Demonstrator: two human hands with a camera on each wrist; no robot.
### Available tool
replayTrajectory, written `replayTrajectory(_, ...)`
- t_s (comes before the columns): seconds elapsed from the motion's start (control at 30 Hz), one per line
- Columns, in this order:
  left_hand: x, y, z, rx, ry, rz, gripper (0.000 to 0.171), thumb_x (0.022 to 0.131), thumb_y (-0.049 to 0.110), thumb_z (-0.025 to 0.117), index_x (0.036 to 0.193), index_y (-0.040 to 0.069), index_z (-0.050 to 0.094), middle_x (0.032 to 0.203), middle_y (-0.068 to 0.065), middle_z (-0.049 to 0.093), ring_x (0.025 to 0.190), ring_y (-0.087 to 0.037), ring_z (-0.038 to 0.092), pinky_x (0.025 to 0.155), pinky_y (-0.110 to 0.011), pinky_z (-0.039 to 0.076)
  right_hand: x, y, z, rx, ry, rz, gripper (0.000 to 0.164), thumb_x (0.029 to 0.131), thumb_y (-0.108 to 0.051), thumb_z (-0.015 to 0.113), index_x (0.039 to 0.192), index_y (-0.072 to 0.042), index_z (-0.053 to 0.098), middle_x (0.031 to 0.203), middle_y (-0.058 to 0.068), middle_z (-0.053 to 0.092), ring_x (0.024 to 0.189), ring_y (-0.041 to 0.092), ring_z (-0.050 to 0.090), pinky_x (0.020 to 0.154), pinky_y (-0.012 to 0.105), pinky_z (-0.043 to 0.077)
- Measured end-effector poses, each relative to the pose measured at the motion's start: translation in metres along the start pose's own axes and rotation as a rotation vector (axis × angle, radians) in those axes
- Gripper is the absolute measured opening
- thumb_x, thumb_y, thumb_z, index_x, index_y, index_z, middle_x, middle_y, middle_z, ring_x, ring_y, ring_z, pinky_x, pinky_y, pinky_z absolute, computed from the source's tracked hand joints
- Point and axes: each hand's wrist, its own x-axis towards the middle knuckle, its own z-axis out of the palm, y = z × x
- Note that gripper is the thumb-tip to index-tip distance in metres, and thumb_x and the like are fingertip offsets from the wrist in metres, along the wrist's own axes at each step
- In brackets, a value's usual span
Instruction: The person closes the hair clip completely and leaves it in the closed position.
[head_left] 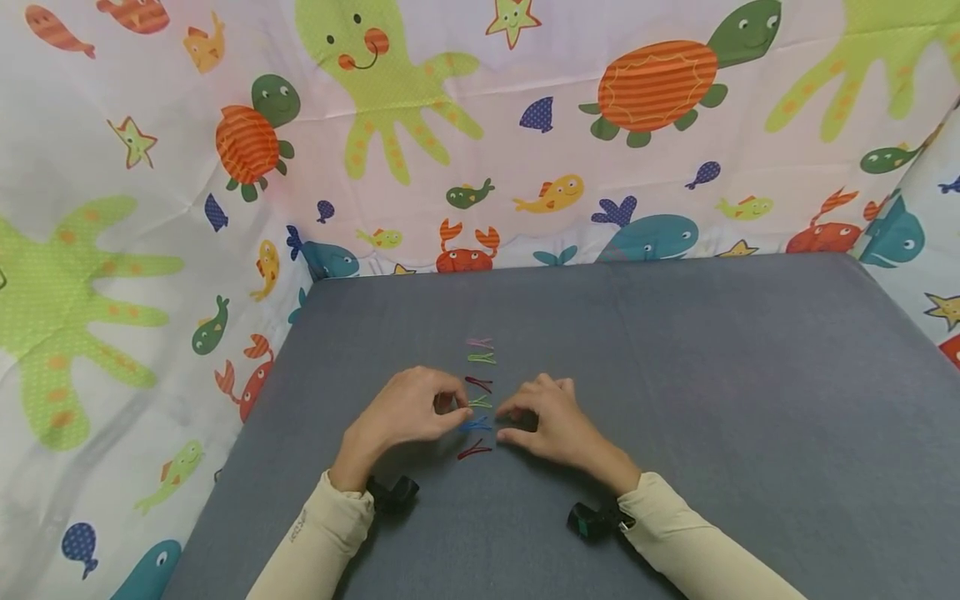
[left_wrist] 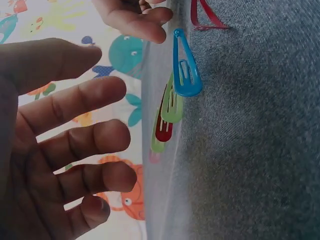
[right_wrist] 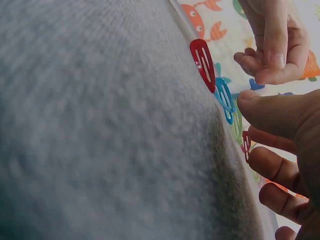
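Note:
A column of snap hair clips lies on the grey cloth in the head view: a pink clip (head_left: 480, 342), a green clip (head_left: 482, 359), a dark red clip (head_left: 479, 384), a second green clip (head_left: 480, 402), a blue clip (head_left: 477, 424) and a red clip (head_left: 474, 450) nearest me. Left of the column, my left hand (head_left: 412, 408) hovers near the blue clip, its fingers parted and holding nothing in the left wrist view. Opposite it, my right hand (head_left: 553, 421) is just right of the blue clip, fingers spread and bent slightly. The clips' arms look splayed apart.
The grey cloth-covered table (head_left: 712, 375) stretches out around the hands. A curtain (head_left: 525, 150) printed with sea animals hangs along its back and sides. Each wrist carries a small black camera, such as the left one (head_left: 393, 494).

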Motion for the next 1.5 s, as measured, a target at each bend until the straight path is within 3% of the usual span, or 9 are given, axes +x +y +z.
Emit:
replayTrajectory(0.27, -0.008, -0.002, 0.003, -0.029, -0.099, -0.007, 0.007, 0.091, 0.038, 0.076, 0.085, 0.034, 0.074, 0.065, 0.015, 0.057, 0.060, -0.002, 0.051, 0.056, -0.023, 0.042, 0.000, -0.002, 0.002, 0.001, -0.012, -0.006, 0.025, 0.079, -0.032, 0.088, 0.102, -0.026, 0.080, 0.088, -0.010, 0.067, 0.079, 0.009, 0.043, 0.081, 0.039, 0.021)
replayTrajectory(0.47, -0.014, -0.002, 0.008, -0.053, -0.154, -0.053, 0.014, 0.084, 0.046, 0.082, 0.084, 0.035, 0.073, 0.065, 0.016, 0.057, 0.059, -0.001, 0.051, 0.055, -0.023, 0.042, 0.000, -0.007, 0.003, 0.006, -0.053, -0.023, 0.023, 0.080, -0.033, 0.087, 0.100, -0.027, 0.080, 0.088, -0.011, 0.068, 0.080, 0.008, 0.043, 0.081, 0.038, 0.022)
replayTrajectory(0.8, -0.015, 0.000, 0.010, -0.028, -0.177, -0.044, 0.022, 0.076, 0.048, 0.088, 0.082, 0.032, 0.075, 0.061, 0.015, 0.054, 0.054, -0.001, 0.047, 0.052, -0.022, 0.039, -0.001, -0.012, 0.009, -0.037, -0.072, -0.027, 0.023, 0.079, -0.037, 0.087, 0.098, -0.026, 0.078, 0.083, -0.011, 0.063, 0.080, 0.006, 0.041, 0.084, 0.040, 0.023)
replayTrajectory(1.2, -0.015, 0.000, 0.014, -0.022, -0.203, -0.033, 0.020, 0.075, 0.043, 0.089, 0.082, 0.029, 0.076, 0.060, 0.015, 0.053, 0.054, 0.000, 0.048, 0.052, -0.022, 0.040, -0.002, -0.019, 0.005, -0.030, -0.073, -0.044, 0.018, 0.077, -0.036, 0.089, 0.086, -0.028, 0.076, 0.081, -0.011, 0.063, 0.081, 0.006, 0.042, 0.087, 0.042, 0.026)
replayTrajectory(1.5, -0.016, 0.000, 0.016, -0.008, -0.215, -0.030, 0.019, 0.076, 0.040, 0.090, 0.085, 0.027, 0.079, 0.059, 0.016, 0.055, 0.052, -0.001, 0.048, 0.050, -0.022, 0.039, -0.005, -0.019, 0.010, -0.044, -0.073, -0.053, 0.018, 0.075, -0.035, 0.090, 0.087, -0.029, 0.078, 0.079, -0.011, 0.062, 0.078, 0.005, 0.039, 0.084, 0.040, 0.024)
